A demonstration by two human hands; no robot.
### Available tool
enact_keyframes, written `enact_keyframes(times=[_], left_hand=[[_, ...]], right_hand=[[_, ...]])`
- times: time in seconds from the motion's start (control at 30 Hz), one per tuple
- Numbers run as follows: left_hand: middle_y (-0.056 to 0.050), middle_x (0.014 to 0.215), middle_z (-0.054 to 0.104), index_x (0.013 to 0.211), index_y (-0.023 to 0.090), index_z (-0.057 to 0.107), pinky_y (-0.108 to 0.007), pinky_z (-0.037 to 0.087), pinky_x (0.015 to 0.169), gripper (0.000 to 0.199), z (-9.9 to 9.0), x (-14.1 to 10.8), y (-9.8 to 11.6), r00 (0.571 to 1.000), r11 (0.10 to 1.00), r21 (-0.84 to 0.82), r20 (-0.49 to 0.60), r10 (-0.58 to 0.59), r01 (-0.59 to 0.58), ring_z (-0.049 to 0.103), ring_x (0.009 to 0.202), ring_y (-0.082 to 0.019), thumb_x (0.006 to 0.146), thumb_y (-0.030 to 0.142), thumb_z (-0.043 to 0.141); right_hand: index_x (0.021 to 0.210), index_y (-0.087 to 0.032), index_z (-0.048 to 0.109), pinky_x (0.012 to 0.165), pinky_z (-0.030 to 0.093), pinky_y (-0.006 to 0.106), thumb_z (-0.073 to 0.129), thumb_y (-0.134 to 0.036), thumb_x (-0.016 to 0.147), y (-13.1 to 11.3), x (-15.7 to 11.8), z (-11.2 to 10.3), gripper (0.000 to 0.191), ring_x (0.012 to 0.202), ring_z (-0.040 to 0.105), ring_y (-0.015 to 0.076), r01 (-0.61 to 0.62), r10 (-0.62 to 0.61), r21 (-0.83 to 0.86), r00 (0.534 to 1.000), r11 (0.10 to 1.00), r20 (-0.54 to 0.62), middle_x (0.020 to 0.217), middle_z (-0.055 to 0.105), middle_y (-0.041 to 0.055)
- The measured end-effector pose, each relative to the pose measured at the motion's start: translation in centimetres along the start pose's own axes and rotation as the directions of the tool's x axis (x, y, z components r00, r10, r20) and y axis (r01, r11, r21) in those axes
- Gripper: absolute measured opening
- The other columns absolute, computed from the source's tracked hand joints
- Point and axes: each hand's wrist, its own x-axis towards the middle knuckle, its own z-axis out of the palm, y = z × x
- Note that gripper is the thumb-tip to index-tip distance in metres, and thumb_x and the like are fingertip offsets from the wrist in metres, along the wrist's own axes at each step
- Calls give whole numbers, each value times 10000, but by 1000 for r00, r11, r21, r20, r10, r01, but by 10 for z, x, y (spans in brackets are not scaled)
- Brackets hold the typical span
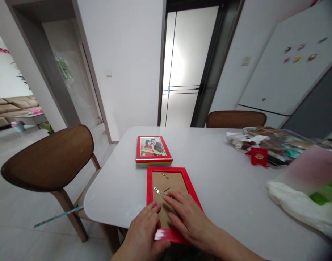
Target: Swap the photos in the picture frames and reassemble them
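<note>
A red picture frame [150, 186] lies back side up at the table's near edge, its brown backing board [169, 180] showing. Metal fittings [157, 190] and a thin dark slot or strip sit on the board. My left hand [145, 230] holds the frame's near left corner, thumb along the near edge and fingertips on the board's left side. My right hand [189, 217] rests over the board's near right part with its fingers stretched out, partly hiding the board and the frame's right side. Beyond it is a stack of frames, the top one a red photo frame [154, 148] showing two people.
The white table [209, 174] carries plastic bags [285, 139], a red packet [259, 157], a pinkish container [307, 170] and a white bag [298, 206] on the right. Brown chairs stand at the left [51, 159] and far side [236, 119]. A patterned strip [58, 216] sticks out by the left chair.
</note>
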Motion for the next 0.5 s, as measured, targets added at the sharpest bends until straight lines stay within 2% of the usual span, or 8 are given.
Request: enact_keyframes(times=[0.1,0.2,0.33,0.5], left_hand=[[-107,1253,452,804,175,544,-398,310,972,278,1,1,-1,1000,1000,-15,1,-9,9,358,1181,-236,571,247,676],[-105,1253,452,797,175,550,-395,306,974,280,1,0,-2,1000,999,-23,11,-23,23,355,1183,-239,563,253,681],[-108,1246,460,809,169,556,-382,302,978,290,2,1,-3,1000,999,-33,5,-17,17,356,1183,-235,566,260,685],[-105,1247,460,788,170,559,-379,300,978,279,3,1,-4,1000,999,-32,-1,-24,24,358,1182,-234,556,251,692]], right_hand=[[1015,-187,538,799,352,350,368,-194,792,1,30,10,280,915,440,194,-61,59,-68,998,996,-30,1002,516,80],[871,-184,579,766,344,325,367,-164,789,2,48,18,228,851,439,174,-57,56,-114,998,992,-15,904,526,60],[899,-191,563,756,322,312,403,-168,777,4,47,20,203,866,416,174,6,-5,-137,1000,991,11,930,518,54],[917,-198,558,740,313,310,408,-175,774,5,43,19,209,858,412,175,28,-26,-164,1000,986,16,924,512,51]])
